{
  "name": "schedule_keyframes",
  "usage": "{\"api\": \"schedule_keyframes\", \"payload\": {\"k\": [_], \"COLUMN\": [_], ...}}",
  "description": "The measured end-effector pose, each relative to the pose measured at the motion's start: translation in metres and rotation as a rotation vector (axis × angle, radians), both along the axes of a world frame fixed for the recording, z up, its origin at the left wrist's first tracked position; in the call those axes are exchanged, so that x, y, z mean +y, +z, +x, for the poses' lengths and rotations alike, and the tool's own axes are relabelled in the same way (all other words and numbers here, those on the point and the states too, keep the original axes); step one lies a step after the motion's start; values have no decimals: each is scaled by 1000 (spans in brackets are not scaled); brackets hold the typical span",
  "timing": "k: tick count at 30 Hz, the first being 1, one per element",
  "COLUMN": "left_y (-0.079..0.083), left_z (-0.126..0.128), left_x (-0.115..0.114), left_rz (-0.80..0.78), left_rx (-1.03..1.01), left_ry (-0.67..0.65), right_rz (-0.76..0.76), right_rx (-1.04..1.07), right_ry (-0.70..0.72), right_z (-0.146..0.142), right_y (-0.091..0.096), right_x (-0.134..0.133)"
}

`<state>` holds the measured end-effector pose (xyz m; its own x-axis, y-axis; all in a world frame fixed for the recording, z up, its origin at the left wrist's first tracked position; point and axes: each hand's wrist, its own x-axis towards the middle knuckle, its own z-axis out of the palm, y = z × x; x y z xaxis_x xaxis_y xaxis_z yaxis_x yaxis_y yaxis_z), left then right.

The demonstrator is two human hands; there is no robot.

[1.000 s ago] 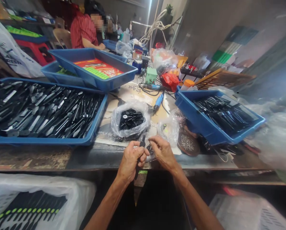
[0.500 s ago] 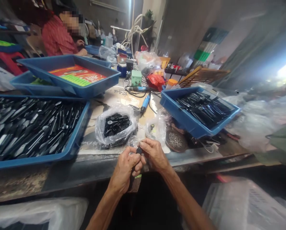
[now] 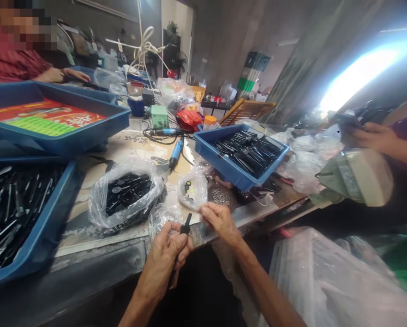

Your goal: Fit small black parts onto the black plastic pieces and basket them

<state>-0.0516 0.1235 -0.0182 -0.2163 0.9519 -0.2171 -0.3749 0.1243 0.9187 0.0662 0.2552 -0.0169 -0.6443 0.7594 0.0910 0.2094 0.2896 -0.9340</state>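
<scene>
My left hand (image 3: 165, 255) is closed round a small black plastic part (image 3: 186, 224) whose tip sticks up above my fingers at the bench's front edge. My right hand (image 3: 220, 221) hovers just to its right with fingers curled in a pinch; what it holds, if anything, I cannot make out. Right behind my hands lie a clear bag of black parts (image 3: 125, 195) and a smaller clear bag (image 3: 192, 188). A dark round dish of small metal pieces (image 3: 221, 196) sits beside the small bag.
A blue tray of black parts (image 3: 239, 154) stands right of centre, another blue tray (image 3: 22, 213) at the left, an upper tray with a red card (image 3: 57, 122) behind. A blue tool and cables (image 3: 174, 152) lie mid-bench. One person sits far left; another's hand (image 3: 374, 136) holds something at right.
The view has swung right, sliding the trays leftward. My hands have drawn apart; the black part now stands free in my left hand. Another person's arm has come into view at right.
</scene>
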Motion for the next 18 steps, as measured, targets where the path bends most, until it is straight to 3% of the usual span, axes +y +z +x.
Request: {"api": "schedule_keyframes", "payload": {"k": [2,4,8,18], "left_y": [-2,-3,-5,-13], "left_z": [0,-2,-7,-12], "left_x": [-1,-3,-5,-8], "left_rz": [-12,-14,-2,-10], "left_rx": [-10,-29,-42,-45], "left_ry": [27,43,40,22], "right_rz": [349,484,589,802], "right_rx": [-241,-372,-547,-869], "right_ry": [-173,-238,-197,-100], "right_z": [11,17,16,2], "right_y": [-7,-14,-24,-26], "right_x": [22,41,61,64]}}
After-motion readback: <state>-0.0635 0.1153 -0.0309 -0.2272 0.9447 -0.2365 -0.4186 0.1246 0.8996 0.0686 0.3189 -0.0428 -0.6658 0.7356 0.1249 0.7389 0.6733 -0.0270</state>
